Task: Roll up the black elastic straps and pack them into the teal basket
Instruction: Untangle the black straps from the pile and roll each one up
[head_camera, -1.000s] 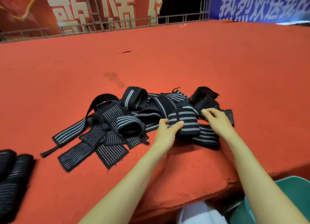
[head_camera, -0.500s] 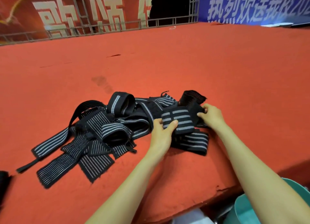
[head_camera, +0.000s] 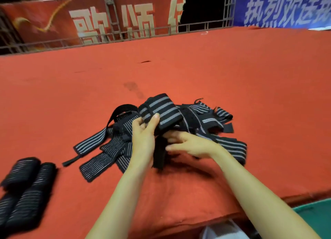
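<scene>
Rolled straps (head_camera: 26, 185) lie at 8 o'clock on the red carpet (head_camera: 232, 95). At centre, over the loose strap pile (head_camera: 107, 147), the left hand (head_camera: 144, 133) grips a grey-striped strap (head_camera: 161, 111). The right hand (head_camera: 193, 145) reaches its black tail; whether it grips is unclear. The teal basket (head_camera: 315, 213) sits at 4 o'clock.

I log: straps (head_camera: 161, 111) woven elastic cloth, ribbed, matt; carpet (head_camera: 232, 74) rough matt felt; railing (head_camera: 109, 15) dull grey metal.

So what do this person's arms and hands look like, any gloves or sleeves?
Nothing is worn. The left hand and right hand have no gloves; no ring, watch or bracelet shows. The left forearm and right forearm are bare, no sleeves in view.
</scene>
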Action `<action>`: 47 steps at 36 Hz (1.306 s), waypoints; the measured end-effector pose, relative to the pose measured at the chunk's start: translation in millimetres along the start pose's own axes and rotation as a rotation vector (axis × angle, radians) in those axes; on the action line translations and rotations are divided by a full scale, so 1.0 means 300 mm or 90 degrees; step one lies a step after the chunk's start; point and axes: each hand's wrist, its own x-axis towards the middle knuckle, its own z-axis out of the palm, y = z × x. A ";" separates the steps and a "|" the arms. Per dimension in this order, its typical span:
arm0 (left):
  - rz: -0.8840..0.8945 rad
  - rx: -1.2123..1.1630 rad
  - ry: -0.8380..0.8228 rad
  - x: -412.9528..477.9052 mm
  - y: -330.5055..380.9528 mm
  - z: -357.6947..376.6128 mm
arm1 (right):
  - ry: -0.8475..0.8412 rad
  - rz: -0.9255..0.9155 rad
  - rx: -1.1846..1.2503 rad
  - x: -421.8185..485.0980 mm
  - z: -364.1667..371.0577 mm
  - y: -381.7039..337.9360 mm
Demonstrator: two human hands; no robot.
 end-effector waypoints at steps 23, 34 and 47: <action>-0.182 0.278 -0.245 0.001 -0.265 0.504 | 0.755 0.046 0.111 -0.297 -0.315 0.137; -0.204 0.446 -0.406 -0.027 -0.401 0.656 | 0.819 0.230 -0.046 -0.341 -0.444 0.317; -0.148 0.463 -0.435 -0.060 -0.398 0.604 | 0.809 0.200 -0.413 -0.368 -0.385 0.324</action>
